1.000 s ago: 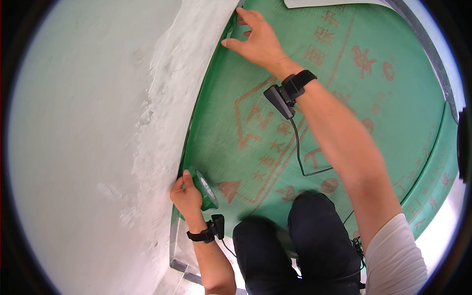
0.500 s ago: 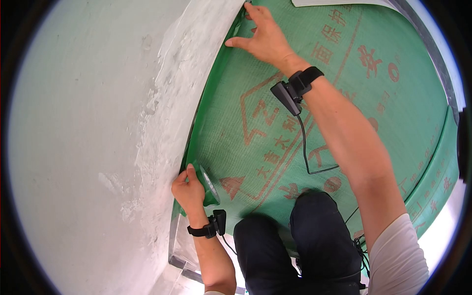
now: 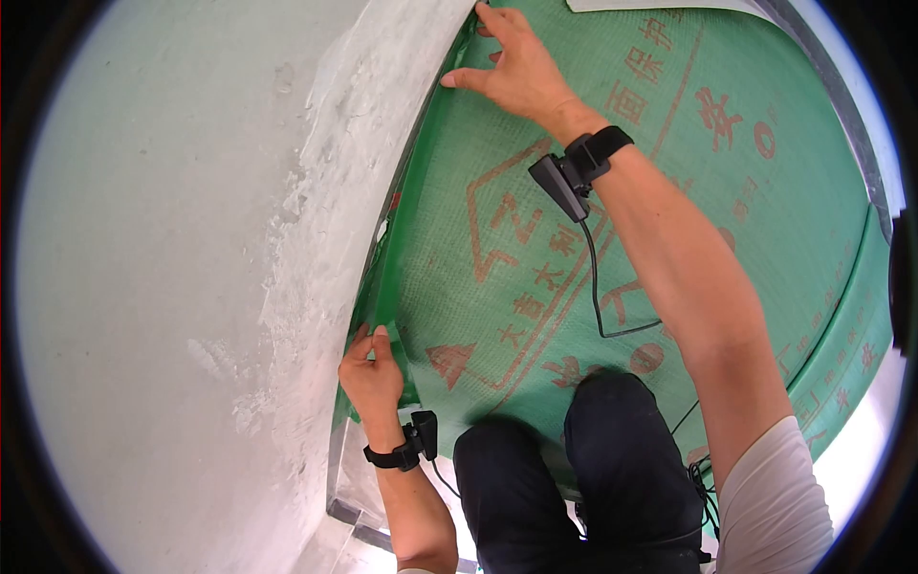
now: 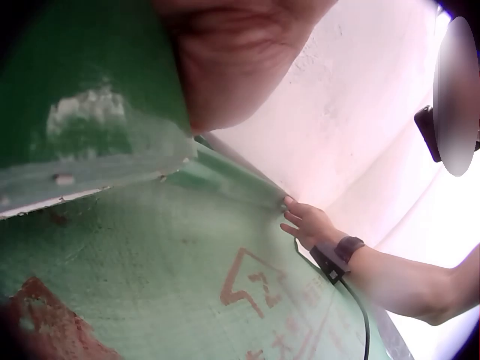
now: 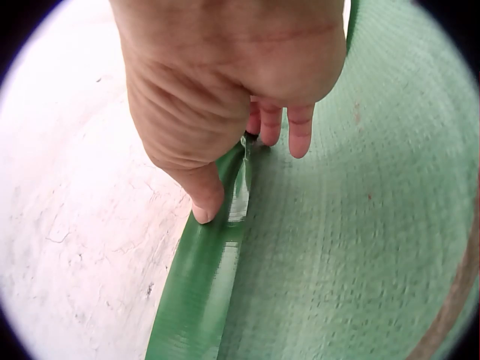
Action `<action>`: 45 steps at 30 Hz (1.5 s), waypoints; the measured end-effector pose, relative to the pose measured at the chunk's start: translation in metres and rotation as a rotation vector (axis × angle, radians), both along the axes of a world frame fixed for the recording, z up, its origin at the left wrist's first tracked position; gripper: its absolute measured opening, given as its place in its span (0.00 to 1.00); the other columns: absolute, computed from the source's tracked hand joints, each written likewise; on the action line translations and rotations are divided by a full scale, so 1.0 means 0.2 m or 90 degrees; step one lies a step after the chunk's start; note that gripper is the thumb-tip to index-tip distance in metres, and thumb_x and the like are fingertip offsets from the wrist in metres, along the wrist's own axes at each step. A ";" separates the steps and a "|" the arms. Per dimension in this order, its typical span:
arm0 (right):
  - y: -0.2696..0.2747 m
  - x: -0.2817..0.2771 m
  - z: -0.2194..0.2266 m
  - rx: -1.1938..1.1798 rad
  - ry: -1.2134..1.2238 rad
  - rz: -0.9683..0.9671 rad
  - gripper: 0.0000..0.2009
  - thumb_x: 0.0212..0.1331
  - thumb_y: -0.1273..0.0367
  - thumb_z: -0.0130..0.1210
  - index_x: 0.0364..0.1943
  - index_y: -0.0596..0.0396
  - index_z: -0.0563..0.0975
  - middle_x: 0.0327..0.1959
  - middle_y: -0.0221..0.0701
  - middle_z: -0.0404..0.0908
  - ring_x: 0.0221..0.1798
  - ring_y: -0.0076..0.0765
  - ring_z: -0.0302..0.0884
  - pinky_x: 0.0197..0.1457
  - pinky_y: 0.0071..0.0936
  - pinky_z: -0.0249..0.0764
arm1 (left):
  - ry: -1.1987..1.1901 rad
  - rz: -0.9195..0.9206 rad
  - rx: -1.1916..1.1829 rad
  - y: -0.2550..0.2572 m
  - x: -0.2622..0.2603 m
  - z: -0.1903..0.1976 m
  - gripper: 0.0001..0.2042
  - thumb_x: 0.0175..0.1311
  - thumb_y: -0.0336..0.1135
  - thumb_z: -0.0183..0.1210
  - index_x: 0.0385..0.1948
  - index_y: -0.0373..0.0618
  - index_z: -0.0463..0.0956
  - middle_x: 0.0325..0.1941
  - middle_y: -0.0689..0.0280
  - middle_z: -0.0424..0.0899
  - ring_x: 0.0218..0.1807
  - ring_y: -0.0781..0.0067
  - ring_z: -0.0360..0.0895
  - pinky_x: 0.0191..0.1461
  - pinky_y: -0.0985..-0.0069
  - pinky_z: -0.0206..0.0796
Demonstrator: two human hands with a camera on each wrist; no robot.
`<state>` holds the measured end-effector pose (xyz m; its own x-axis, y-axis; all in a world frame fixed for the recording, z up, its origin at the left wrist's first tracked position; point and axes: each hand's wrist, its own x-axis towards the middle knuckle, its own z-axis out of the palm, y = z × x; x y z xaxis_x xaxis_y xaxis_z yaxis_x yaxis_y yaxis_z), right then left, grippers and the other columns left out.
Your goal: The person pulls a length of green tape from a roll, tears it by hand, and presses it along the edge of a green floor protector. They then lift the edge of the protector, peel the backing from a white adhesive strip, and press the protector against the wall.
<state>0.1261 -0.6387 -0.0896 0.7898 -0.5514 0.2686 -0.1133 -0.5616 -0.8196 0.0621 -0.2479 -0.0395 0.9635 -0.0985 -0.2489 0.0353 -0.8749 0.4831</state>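
Note:
A roll of green tape (image 4: pixel 82 67) is in my left hand (image 3: pixel 371 383), low beside the wall, with thumb and fingers pinching it. In the head view the hand partly hides the roll. From there a taut strip of green tape (image 3: pixel 409 201) runs along the wall up to my right hand (image 3: pixel 521 77). That hand's thumb rests on the strip in the right wrist view, while its other fingers reach to the strip's far end, fingertips partly hidden. Beneath both hands lies a green protective sheet (image 3: pixel 535 182) with reddish-brown printed characters.
A whitish wall (image 3: pixel 191 239) with rough plaster patches rises along the left. The sheet's curved right side meets a dark border (image 3: pixel 851 115). A white sheet-like piece (image 3: pixel 660 5) lies at the top. My knees (image 3: pixel 612 430) are at the near edge, and cables hang from both wrist cameras.
My left hand has turned the tape roll, so its round side no longer shows in the head view. The strip has shifted slightly off the wall, and small red and white spots show beside it.

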 end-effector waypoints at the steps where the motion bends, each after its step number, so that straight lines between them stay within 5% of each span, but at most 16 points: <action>1: 0.00 0.00 0.00 0.001 0.003 0.003 0.48 0.44 0.54 0.73 0.67 0.67 0.62 0.67 0.53 0.61 0.66 0.57 0.68 0.67 0.40 0.70 | -0.003 0.012 -0.008 0.00 0.00 0.00 0.11 0.64 0.36 0.61 0.30 0.35 0.83 0.49 0.44 0.84 0.51 0.49 0.83 0.55 0.67 0.72; 5: 0.01 0.01 0.01 -0.005 -0.004 -0.007 0.48 0.44 0.54 0.73 0.67 0.67 0.62 0.66 0.54 0.62 0.65 0.58 0.68 0.66 0.40 0.71 | 0.026 0.059 0.024 -0.03 0.02 0.02 0.13 0.65 0.37 0.60 0.29 0.34 0.83 0.45 0.46 0.86 0.47 0.52 0.85 0.52 0.69 0.72; 7: 0.01 0.00 0.03 0.005 0.014 -0.010 0.49 0.44 0.54 0.73 0.67 0.67 0.62 0.65 0.54 0.63 0.65 0.59 0.68 0.66 0.40 0.71 | -0.014 0.048 0.050 -0.03 0.02 0.01 0.14 0.65 0.38 0.60 0.28 0.33 0.82 0.30 0.48 0.86 0.32 0.58 0.83 0.41 0.69 0.71; 8: 0.01 0.01 0.03 0.005 0.014 -0.010 0.49 0.44 0.54 0.73 0.67 0.67 0.62 0.65 0.54 0.63 0.65 0.59 0.68 0.66 0.40 0.71 | -0.014 0.048 0.050 -0.04 0.02 0.02 0.14 0.65 0.38 0.60 0.28 0.33 0.82 0.30 0.48 0.86 0.32 0.58 0.83 0.41 0.69 0.71; 10: 0.02 0.01 0.02 -0.007 0.018 -0.016 0.49 0.44 0.54 0.73 0.67 0.67 0.61 0.65 0.54 0.63 0.64 0.59 0.69 0.65 0.40 0.72 | -0.002 0.050 0.079 -0.07 0.03 0.05 0.15 0.65 0.39 0.59 0.26 0.34 0.81 0.16 0.53 0.76 0.19 0.64 0.71 0.29 0.66 0.64; 13: 0.02 0.02 0.01 -0.018 0.003 -0.024 0.49 0.44 0.54 0.74 0.67 0.67 0.61 0.65 0.54 0.63 0.64 0.58 0.69 0.65 0.40 0.72 | -0.027 0.035 0.076 -0.07 0.03 0.03 0.15 0.65 0.39 0.59 0.25 0.34 0.81 0.11 0.57 0.67 0.16 0.68 0.61 0.24 0.65 0.56; 26: 0.06 0.00 0.09 -0.011 -0.002 -0.019 0.47 0.47 0.54 0.73 0.67 0.67 0.61 0.66 0.54 0.62 0.66 0.58 0.67 0.67 0.39 0.70 | -0.067 0.036 0.060 -0.06 0.04 0.01 0.16 0.64 0.39 0.60 0.23 0.33 0.79 0.10 0.55 0.64 0.15 0.65 0.59 0.24 0.64 0.55; 29: 0.07 -0.01 0.18 0.007 -0.043 0.008 0.35 0.54 0.63 0.69 0.65 0.60 0.66 0.56 0.46 0.72 0.59 0.47 0.70 0.64 0.40 0.68 | -0.070 0.042 0.064 -0.07 0.04 0.02 0.16 0.64 0.39 0.60 0.22 0.33 0.79 0.10 0.55 0.64 0.15 0.64 0.59 0.24 0.64 0.55; 31: 0.06 -0.02 0.21 0.067 0.029 0.082 0.51 0.47 0.62 0.73 0.73 0.61 0.51 0.69 0.55 0.57 0.72 0.61 0.55 0.75 0.47 0.57 | -0.046 0.058 0.067 -0.06 0.04 0.03 0.17 0.64 0.39 0.59 0.22 0.33 0.79 0.10 0.55 0.64 0.15 0.64 0.59 0.24 0.63 0.55; 40: 0.12 -0.03 0.10 0.022 0.053 0.024 0.56 0.50 0.52 0.71 0.72 0.70 0.46 0.74 0.60 0.47 0.77 0.61 0.45 0.78 0.48 0.51 | -0.057 0.064 0.047 -0.07 0.04 0.03 0.16 0.64 0.39 0.60 0.22 0.33 0.79 0.10 0.56 0.63 0.16 0.65 0.58 0.25 0.64 0.55; 41: 0.15 -0.03 0.06 0.026 0.053 0.027 0.56 0.50 0.52 0.71 0.72 0.70 0.46 0.74 0.60 0.47 0.77 0.61 0.45 0.78 0.48 0.51 | -0.057 0.066 0.051 -0.07 0.04 0.03 0.16 0.64 0.39 0.60 0.22 0.33 0.79 0.10 0.56 0.63 0.16 0.65 0.58 0.25 0.64 0.55; 43: 0.21 -0.03 -0.02 -0.102 -0.067 -0.039 0.45 0.50 0.54 0.71 0.66 0.69 0.62 0.68 0.56 0.61 0.68 0.59 0.64 0.68 0.42 0.68 | -0.049 0.074 0.048 -0.07 0.04 0.04 0.16 0.64 0.39 0.60 0.22 0.33 0.79 0.10 0.58 0.63 0.16 0.67 0.58 0.25 0.65 0.55; 45: 0.26 -0.07 -0.02 -0.121 -0.061 -0.033 0.44 0.51 0.54 0.70 0.66 0.69 0.62 0.68 0.57 0.60 0.69 0.60 0.62 0.69 0.43 0.67 | -0.036 0.086 0.047 -0.08 0.04 0.04 0.16 0.64 0.39 0.60 0.22 0.33 0.79 0.10 0.59 0.63 0.16 0.68 0.58 0.25 0.65 0.55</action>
